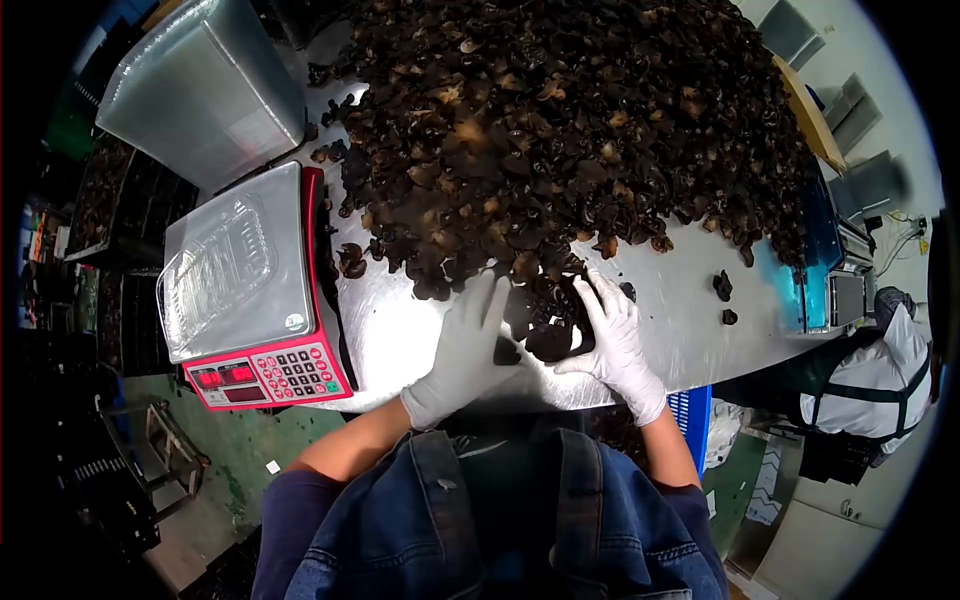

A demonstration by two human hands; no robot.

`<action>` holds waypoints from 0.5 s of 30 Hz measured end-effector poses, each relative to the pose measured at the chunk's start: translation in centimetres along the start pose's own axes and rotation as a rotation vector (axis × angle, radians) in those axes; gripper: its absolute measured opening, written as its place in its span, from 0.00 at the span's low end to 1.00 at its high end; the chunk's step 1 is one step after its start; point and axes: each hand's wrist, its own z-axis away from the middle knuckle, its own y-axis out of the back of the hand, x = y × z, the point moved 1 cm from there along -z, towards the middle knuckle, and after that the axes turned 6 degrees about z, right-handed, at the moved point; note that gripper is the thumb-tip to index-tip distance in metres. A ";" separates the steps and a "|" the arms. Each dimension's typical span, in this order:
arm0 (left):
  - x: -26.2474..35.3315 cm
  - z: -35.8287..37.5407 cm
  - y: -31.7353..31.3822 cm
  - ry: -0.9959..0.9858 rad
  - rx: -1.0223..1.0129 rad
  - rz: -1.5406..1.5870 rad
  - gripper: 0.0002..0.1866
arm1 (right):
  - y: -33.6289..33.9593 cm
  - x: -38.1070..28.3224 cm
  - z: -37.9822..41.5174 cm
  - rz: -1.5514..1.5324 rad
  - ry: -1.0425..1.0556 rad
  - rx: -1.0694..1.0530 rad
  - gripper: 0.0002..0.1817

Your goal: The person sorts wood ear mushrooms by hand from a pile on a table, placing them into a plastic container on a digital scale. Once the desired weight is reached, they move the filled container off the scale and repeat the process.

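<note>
A large heap of dark brown wood ear mushrooms (580,130) covers the far part of the metal table (690,300). My left hand (465,345), in a white glove, reaches the heap's near edge with fingers stretched out and touching it. Beside its thumb lies a dark mushroom piece (507,351). My right hand (620,345), also gloved, is open, with thumb and fingers apart around the right side of a small cluster of mushrooms (550,338). That cluster sits on the table between both hands; whether the right fingertips press on it is hard to see.
At left stands a red digital scale (285,372) with a clear plastic tray (222,255) on its metal plate. Behind it is a stack of clear plastic containers (205,95). Loose mushroom pieces (722,285) lie at right. Another person's sleeve (870,375) shows at far right, near a blue-lit machine (825,265).
</note>
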 end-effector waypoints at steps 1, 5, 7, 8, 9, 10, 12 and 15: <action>0.2 -0.7 -0.2 0.018 -0.025 -0.036 0.64 | 0.0 0.0 -0.1 0.002 -0.001 0.003 0.73; 1.0 -3.3 -1.2 -0.001 -0.010 -0.130 0.60 | -0.9 -0.1 -1.8 -0.039 -0.061 -0.013 0.78; 1.0 -3.5 -1.4 -0.008 -0.008 -0.204 0.57 | -1.9 0.9 -2.9 -0.049 0.017 0.059 0.74; 0.7 -3.1 -1.7 -0.049 -0.006 -0.185 0.56 | -1.5 0.8 -3.1 -0.050 0.024 0.062 0.74; 0.6 -2.5 -1.7 -0.088 -0.007 -0.167 0.56 | -1.1 0.5 -3.0 -0.103 0.042 0.014 0.70; 0.7 -1.9 -1.7 -0.041 -0.059 -0.120 0.55 | -0.5 0.2 -2.9 -0.153 0.062 -0.030 0.66; 0.5 -1.2 -1.6 -0.025 -0.066 -0.090 0.57 | 0.5 -1.0 -1.9 -0.201 0.032 -0.025 0.54; 0.7 -1.9 -1.5 -0.008 -0.053 -0.043 0.56 | -0.4 -1.3 -1.2 -0.233 0.027 0.037 0.47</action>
